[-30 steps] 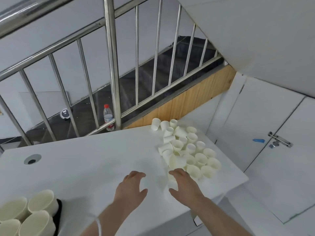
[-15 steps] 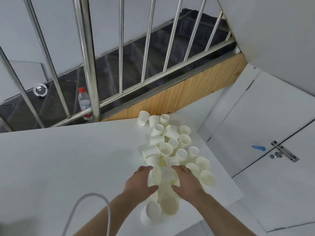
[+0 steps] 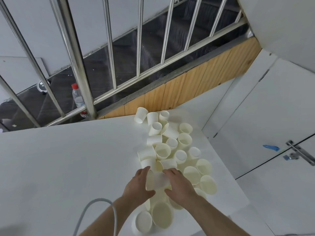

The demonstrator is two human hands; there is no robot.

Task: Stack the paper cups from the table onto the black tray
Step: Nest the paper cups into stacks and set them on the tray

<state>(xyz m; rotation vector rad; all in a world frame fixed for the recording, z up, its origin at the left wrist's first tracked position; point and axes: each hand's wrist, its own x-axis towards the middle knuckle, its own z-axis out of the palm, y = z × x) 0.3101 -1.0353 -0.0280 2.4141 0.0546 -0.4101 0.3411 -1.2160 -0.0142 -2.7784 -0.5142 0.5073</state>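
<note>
Nearest the camera, a grey cable (image 3: 109,210) loops over the white table (image 3: 59,159), just left of the person's left forearm. Two cups (image 3: 160,214) lie at the near end of the scattered paper cups, open mouths toward the camera, between the two forearms. Just beyond them the left hand (image 3: 139,185) and the right hand (image 3: 179,183) flank one pale cup (image 3: 157,180), palms facing each other with fingers curved against its sides; the grasp looks light, and whether either hand is truly clamped on it cannot be told. Past the hands the heap of paper cups (image 3: 170,147) runs toward the table's far edge, some upright, some tipped over, many touching. The black tray is out of view. Beyond the table a steel railing (image 3: 76,65) rises, with a red-capped water bottle (image 3: 78,99) standing behind it.
</note>
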